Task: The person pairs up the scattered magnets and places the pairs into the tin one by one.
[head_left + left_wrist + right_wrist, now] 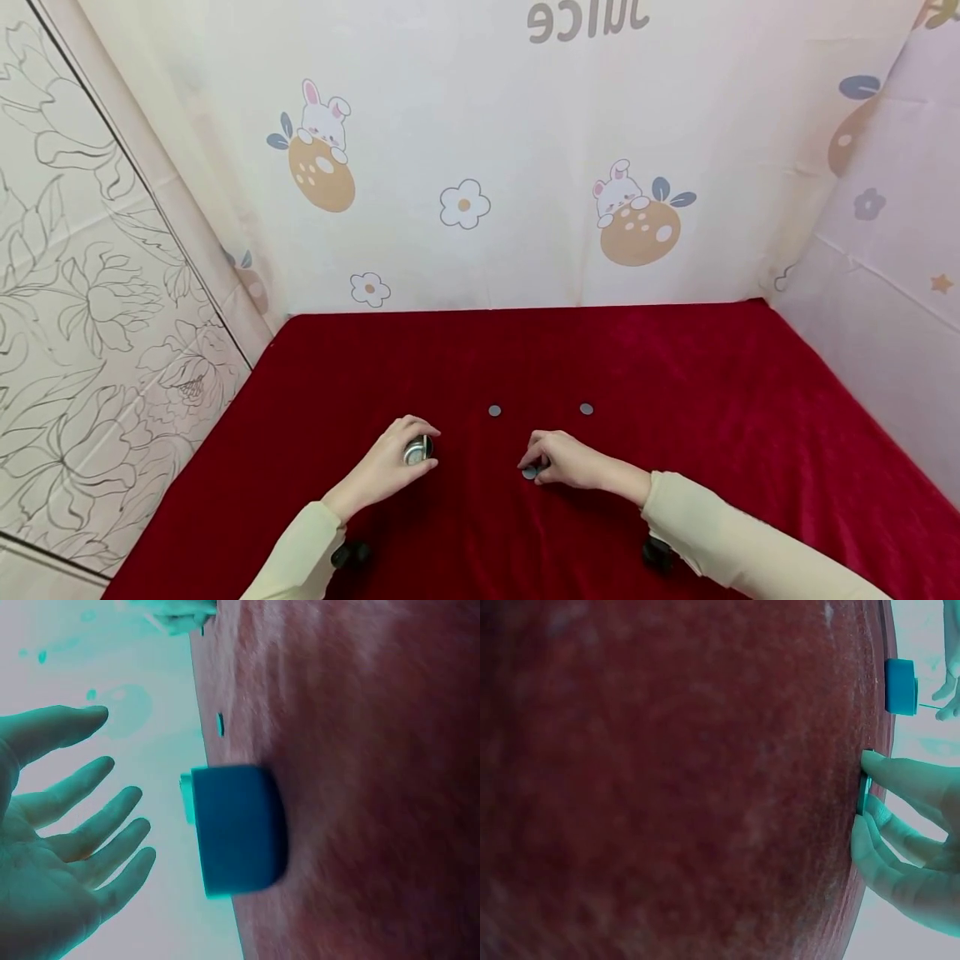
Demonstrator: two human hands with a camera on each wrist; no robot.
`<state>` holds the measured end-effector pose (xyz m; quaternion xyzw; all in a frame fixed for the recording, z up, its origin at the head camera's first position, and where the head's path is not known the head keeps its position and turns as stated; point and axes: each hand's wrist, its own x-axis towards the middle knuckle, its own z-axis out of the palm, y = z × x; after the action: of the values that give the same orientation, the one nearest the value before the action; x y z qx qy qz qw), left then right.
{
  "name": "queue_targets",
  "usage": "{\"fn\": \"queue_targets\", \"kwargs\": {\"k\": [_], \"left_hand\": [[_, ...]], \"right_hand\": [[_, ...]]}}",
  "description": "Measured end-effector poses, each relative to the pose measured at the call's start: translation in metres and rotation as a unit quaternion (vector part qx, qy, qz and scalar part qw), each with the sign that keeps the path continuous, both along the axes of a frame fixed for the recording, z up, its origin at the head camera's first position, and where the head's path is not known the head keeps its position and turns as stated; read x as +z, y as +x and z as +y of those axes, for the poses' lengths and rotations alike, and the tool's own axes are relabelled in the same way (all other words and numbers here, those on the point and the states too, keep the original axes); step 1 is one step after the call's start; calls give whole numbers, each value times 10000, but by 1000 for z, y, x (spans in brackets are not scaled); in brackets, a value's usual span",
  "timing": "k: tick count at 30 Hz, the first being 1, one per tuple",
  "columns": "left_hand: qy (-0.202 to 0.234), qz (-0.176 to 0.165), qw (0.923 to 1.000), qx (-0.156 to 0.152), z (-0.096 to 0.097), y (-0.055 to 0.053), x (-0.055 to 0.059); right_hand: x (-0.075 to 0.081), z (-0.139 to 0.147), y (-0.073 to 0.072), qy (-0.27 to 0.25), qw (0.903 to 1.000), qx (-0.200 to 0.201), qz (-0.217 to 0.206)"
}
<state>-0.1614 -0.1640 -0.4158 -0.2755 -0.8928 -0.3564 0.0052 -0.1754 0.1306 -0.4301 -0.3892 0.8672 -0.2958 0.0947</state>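
My left hand [395, 458] hovers over a small round container [415, 452] with a silvery inside and a darker outer wall. The left wrist view has its fingers spread and relaxed, apart from the container [238, 831]. A thin pale piece [186, 798] sticks up past the container's rim. My right hand [567, 461] is down at the cloth, pinching a flat grey disc [529, 472] by its edges between thumb and fingers. From the right wrist, the disc [864, 793] shows edge-on, close against the cloth.
Two more grey discs lie on the red cloth, one [495, 411] beyond the gap between my hands, the other [587, 409] beyond my right hand. A printed curtain [480, 125] stands along the table's far edge, with a patterned panel [90, 292] on the left.
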Motion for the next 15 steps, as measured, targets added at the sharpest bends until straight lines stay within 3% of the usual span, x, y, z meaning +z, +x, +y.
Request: {"fn": "queue_targets", "kwargs": {"k": [8,15], "left_hand": [[-160,-95,9992,357,-17,-1,-8],[-257,-166,9989,354,-28,-1,-14]], "right_hand": [[-1,-2,-2,103,9999,-13,-84],[-3,-3,-1,121,9999,-54,-25]]}}
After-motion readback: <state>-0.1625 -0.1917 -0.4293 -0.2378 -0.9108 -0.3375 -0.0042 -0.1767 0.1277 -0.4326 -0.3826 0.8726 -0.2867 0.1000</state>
